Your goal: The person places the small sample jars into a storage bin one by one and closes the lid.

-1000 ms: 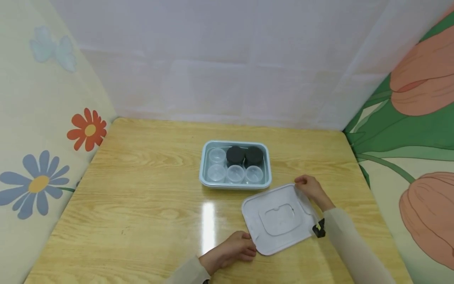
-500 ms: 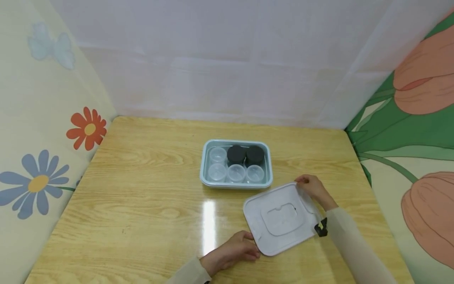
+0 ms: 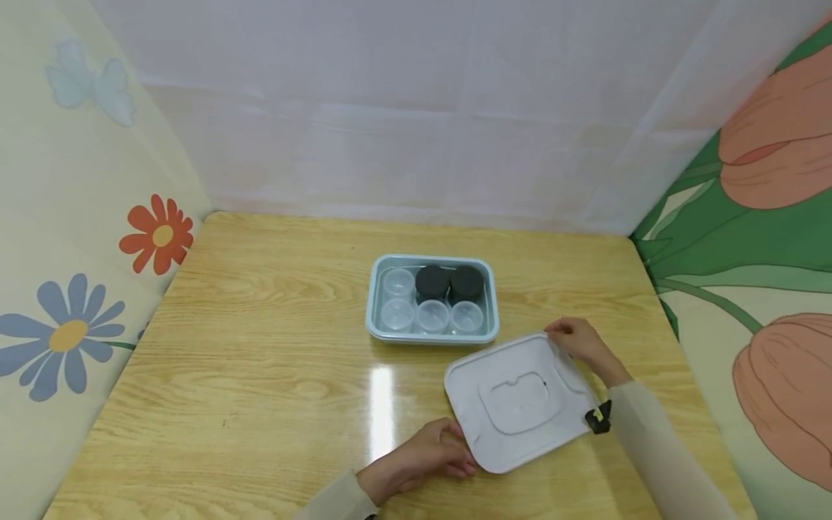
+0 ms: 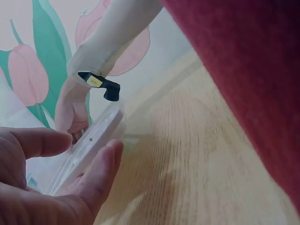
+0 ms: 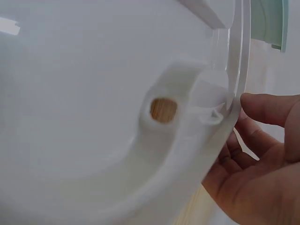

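A white plastic lid with a raised rim and a rounded outline in its middle is held over the right front of the table. My right hand pinches its far right corner, thumb on the rim and fingers behind in the right wrist view, beside a small round hole. At the near left edge my left hand has the lid between thumb and fingers; in the left wrist view the lid appears nearly edge-on. Behind the lid stands a pale blue tub with several clear cups and two black-topped jars.
The wood-grain table extends left of the tub, with a bright reflection in front of it. A white cloth hangs at the back. Flower-printed panels border both sides. A black wrist device sits at the right cuff.
The lid and my right hand have shifted slightly right. My left hand stays at the lid's near left edge. The tub and its contents keep their place.
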A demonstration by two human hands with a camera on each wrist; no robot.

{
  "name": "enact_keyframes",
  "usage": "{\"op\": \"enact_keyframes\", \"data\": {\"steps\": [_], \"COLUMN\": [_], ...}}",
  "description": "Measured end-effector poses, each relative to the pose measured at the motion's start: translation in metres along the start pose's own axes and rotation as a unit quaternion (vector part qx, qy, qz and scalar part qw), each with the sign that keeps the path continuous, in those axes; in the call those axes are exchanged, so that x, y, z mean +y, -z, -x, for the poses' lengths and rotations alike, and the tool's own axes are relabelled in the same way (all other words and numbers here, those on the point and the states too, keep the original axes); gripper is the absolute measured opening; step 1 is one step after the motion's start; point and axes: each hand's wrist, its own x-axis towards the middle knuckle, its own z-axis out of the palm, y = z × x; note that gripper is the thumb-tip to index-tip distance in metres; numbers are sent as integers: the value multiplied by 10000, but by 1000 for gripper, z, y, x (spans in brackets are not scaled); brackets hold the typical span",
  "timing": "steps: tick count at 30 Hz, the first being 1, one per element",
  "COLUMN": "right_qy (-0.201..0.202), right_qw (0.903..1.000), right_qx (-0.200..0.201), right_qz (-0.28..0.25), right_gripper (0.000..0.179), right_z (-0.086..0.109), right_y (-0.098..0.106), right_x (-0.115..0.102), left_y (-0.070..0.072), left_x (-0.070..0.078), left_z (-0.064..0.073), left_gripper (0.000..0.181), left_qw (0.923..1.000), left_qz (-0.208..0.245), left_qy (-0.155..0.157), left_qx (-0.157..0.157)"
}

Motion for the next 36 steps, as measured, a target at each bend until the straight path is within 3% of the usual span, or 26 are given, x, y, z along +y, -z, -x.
{"op": "enact_keyframes", "data": {"steps": [7, 15, 23, 30, 36], "right_qy": [169, 296, 238, 488, 588], "right_qw": [9998, 9989, 9980, 9964, 9953], "right_qx": [-64, -286, -405, -425, -398], "right_qz": [-1, -224, -427, -547, -658], "right_gripper": [30, 32, 31, 29, 28], "right_z": [9, 22, 29, 30, 32], "right_y": [5, 12, 16, 17, 16], "right_x": [0, -9, -17, -22, -27], "left_y": [3, 8, 11, 20, 28], "left_x": [2, 6, 13, 21, 30], "left_z": [6, 19, 31, 41, 50], "left_gripper": [26, 35, 39, 48, 52], "left_qw": [9995, 9948, 9938, 9874, 9846], "left_qz": [-74, -664, -737, -1164, -1151], "left_qy": [-279, -743, -797, -928, -1127], "left_qx": [-91, 228, 251, 532, 681]}}
